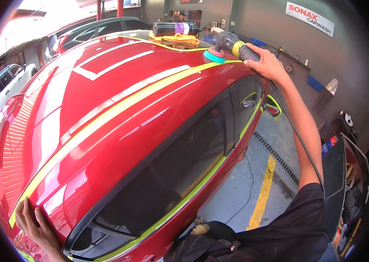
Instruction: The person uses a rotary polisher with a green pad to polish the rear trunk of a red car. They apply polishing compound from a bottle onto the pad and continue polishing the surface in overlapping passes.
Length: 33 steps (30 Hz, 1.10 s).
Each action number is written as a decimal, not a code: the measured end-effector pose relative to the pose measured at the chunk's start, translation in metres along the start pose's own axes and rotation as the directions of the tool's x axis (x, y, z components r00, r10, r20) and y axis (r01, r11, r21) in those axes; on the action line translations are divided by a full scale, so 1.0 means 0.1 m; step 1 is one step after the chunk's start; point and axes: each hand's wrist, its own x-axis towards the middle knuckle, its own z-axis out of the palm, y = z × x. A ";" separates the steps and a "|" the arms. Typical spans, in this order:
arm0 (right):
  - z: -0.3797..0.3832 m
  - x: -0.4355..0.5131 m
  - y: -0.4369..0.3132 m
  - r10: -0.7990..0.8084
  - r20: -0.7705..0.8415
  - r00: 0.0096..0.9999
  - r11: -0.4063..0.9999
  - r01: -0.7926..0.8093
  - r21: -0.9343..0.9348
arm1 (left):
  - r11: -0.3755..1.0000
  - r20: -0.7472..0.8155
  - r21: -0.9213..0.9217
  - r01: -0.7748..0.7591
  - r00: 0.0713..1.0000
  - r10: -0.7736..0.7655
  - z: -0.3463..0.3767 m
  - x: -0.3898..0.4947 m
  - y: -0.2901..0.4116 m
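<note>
A glossy red car [158, 131] fills the view before me, with yellow-green masking tape [119, 104] along its roof seam. My right hand [268, 64] grips the body of a rotary polisher [236, 47] by the front part of the roof. The polisher's pad [214, 55], with a teal layer, rests at the roof near the tape; whether it spins cannot be told. My left hand [35, 226] lies with fingers apart on the red paint at the rear of the roof, fingertips at the tape's end. It holds nothing.
On the roof a dark bottle [174, 28] lies on an orange cloth [178, 38]. A power cord [299, 134] runs along my right arm. Tape edges the side windows and the door mirror [272, 106]. A dark cart [333, 173] stands at right; a white vehicle [2, 85] stands left.
</note>
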 end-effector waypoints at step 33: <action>-0.04 -1.93 -2.37 -0.647 -0.100 0.756 0.703 0.643 0.304 | -0.936 0.492 -0.278 0.214 0.869 0.053 0.06 0.70 3.86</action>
